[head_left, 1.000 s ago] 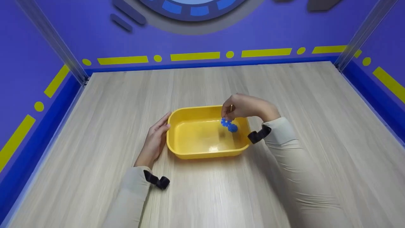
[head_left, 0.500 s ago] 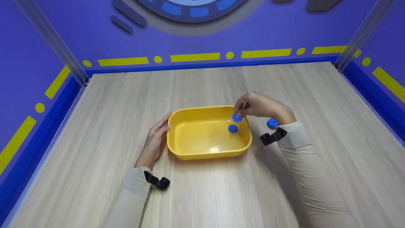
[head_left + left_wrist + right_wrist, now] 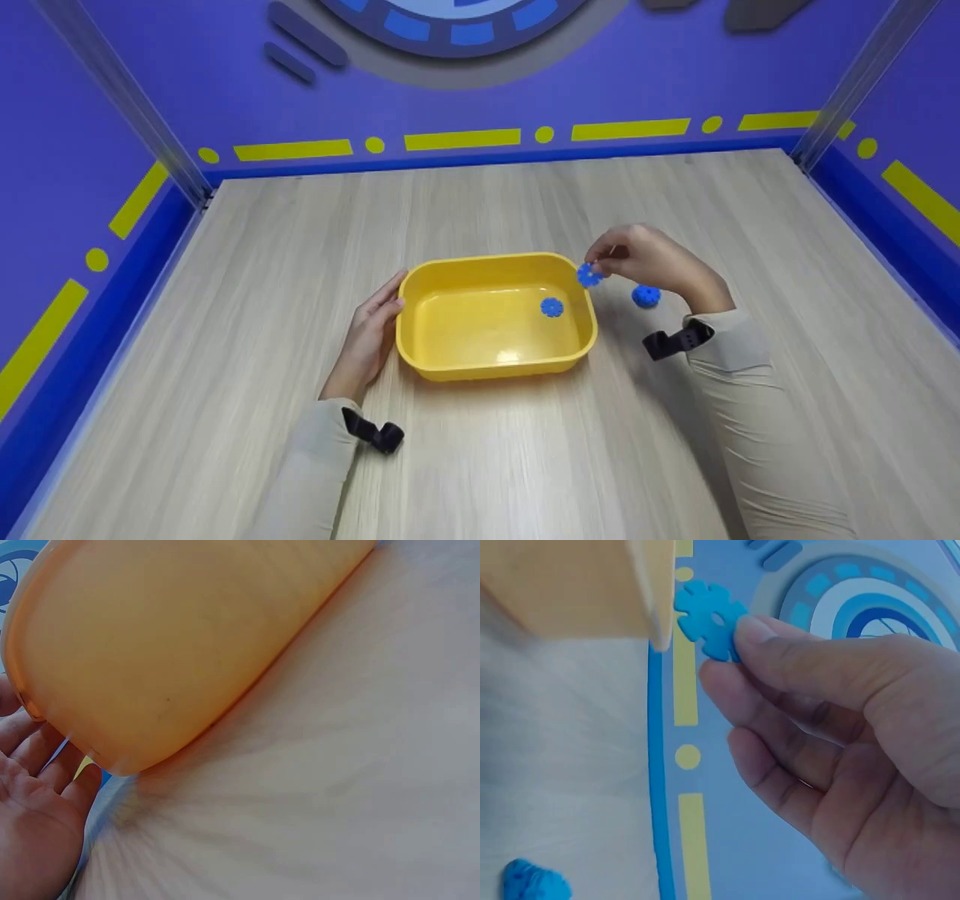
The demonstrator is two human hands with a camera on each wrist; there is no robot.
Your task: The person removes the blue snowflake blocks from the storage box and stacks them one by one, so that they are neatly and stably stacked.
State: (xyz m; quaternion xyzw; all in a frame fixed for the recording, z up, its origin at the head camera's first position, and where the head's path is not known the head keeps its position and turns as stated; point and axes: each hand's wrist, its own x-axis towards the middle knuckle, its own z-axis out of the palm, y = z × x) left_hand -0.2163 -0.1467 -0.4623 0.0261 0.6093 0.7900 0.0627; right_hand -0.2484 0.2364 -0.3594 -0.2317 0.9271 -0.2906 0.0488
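A yellow plastic bin stands on the table. My left hand rests against its left end, the fingers fairly straight along the outer wall, as the left wrist view also shows. Inside the bin, toward the right, lies a blue notched disc. Just over the bin's right rim my right hand pinches another blue notched disc between thumb and forefinger; it is thin, with a small hole in the middle. On the table below that hand sits a small rounded blue cluster, apparently of similar discs.
The light wood-grain table is closed in by purple panels at the back and both sides. Black wrist cameras are strapped over both sleeves.
My right hand has moved rightward from over the bin to its right rim, carrying the pinched disc. The blue cluster on the table has come into view. My left hand and the bin stay put.
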